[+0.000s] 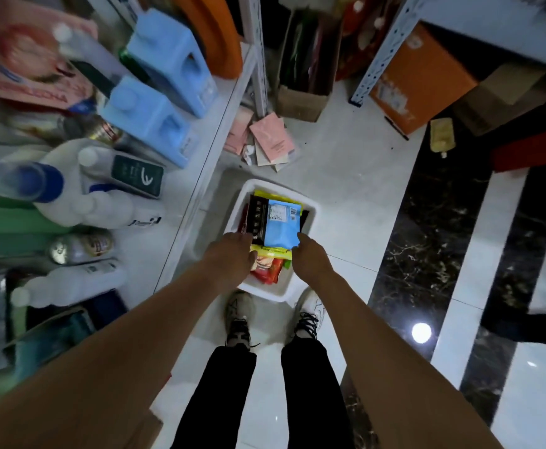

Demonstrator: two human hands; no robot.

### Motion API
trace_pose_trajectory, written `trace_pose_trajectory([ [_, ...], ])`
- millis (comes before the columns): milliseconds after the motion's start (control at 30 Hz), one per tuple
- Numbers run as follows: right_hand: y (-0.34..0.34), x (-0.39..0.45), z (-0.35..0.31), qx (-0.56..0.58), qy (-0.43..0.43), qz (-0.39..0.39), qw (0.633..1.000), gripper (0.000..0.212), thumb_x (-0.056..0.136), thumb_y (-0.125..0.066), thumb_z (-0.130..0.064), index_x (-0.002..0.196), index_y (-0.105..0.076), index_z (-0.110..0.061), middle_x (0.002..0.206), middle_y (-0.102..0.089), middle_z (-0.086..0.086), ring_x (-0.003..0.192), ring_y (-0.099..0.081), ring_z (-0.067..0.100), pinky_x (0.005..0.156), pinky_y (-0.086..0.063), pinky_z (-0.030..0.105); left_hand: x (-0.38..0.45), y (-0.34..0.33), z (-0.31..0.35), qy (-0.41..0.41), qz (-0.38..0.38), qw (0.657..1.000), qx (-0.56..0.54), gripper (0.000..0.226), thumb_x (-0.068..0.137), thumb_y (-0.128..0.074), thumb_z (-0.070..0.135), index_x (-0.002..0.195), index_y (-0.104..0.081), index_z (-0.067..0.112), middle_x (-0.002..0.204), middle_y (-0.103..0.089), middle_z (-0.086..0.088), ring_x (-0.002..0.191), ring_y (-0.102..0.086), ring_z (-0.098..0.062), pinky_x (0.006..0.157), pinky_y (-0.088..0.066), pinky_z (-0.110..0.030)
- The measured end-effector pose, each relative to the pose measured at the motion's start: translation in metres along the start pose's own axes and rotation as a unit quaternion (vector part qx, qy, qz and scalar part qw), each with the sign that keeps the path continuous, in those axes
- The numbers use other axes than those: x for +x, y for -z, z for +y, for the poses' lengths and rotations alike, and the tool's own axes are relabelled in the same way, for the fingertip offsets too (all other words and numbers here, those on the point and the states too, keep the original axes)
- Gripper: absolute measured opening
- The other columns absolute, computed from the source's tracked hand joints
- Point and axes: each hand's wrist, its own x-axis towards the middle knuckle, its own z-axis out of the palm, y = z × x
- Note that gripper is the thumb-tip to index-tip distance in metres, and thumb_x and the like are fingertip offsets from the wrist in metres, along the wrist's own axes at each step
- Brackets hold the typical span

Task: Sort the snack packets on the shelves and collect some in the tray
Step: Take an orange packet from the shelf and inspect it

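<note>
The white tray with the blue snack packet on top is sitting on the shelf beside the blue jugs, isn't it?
Not quite: the head view shows the white tray, blue snack packet on top, sitting on the floor by the person's feet, not on the shelf beside the blue jugs.

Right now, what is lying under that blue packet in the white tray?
Under the blue packet lie a dark packet, a yellow packet and red wrappers. The white tray floor beneath is covered.
</note>
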Motion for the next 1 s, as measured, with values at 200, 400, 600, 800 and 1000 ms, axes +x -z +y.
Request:
trace_pose_trajectory([
  [200,0.038,-0.062,-0.016,-0.144,0.094,0.038,0.984,0.054,0.101,-0.039,-0.016,0.153,-0.027,-0.018,0.144,-0.049,0.011,0.126,-0.051,0.031,0.100,-0.040,0.035,-0.047,0.054,0.040,-0.011,0.068,0.997,0.044,0.041,0.100,-0.039,0.033,0.136,-0.042,0.012,0.132,-0.052,-0.011,0.120,-0.049,-0.027,0.095,-0.046,-0.041],
  [400,0.084,-0.155,-0.057,-0.232,0.281,0.141,0.920,0.058,0.075,-0.051,-0.005,0.132,-0.056,0.000,0.116,-0.066,0.025,0.098,-0.066,0.043,0.086,-0.053,0.048,-0.138,0.118,0.080,-0.007,0.179,0.981,0.068,0.042,0.097,-0.040,0.028,0.136,-0.041,0.013,0.137,-0.048,-0.010,0.125,-0.044,-0.028,0.097,-0.043,-0.038],
  [600,0.144,-0.261,-0.122,-0.361,0.372,0.198,0.832,0.065,0.088,-0.048,-0.006,0.151,-0.034,-0.015,0.151,-0.041,0.010,0.138,-0.036,0.029,0.118,-0.019,0.045,-0.243,0.195,0.097,0.025,0.297,0.948,0.112,0.052,0.093,-0.045,0.021,0.143,-0.034,0.009,0.145,-0.039,-0.011,0.140,-0.027,-0.030,0.105,-0.035,-0.041],
  [800,0.180,-0.388,-0.194,-0.352,0.495,0.294,0.738,0.064,0.084,-0.062,-0.012,0.145,-0.044,-0.017,0.142,-0.051,0.011,0.132,-0.044,0.030,0.115,-0.025,0.043,-0.378,0.255,0.097,-0.054,0.516,0.854,0.024,0.039,0.071,-0.057,0.013,0.107,-0.063,0.001,0.107,-0.063,-0.018,0.106,-0.059,-0.040,0.078,-0.054,-0.047],
  [1000,0.127,-0.535,-0.239,-0.288,0.625,0.354,0.633,0.053,0.079,-0.064,-0.002,0.132,-0.058,-0.004,0.129,-0.061,0.019,0.117,-0.059,0.038,0.103,-0.043,0.050,-0.550,0.246,0.067,0.002,0.628,0.775,0.072,0.042,0.065,-0.066,0.005,0.107,-0.064,0.002,0.104,-0.065,-0.016,0.101,-0.059,-0.035,0.070,-0.057,-0.040],
])
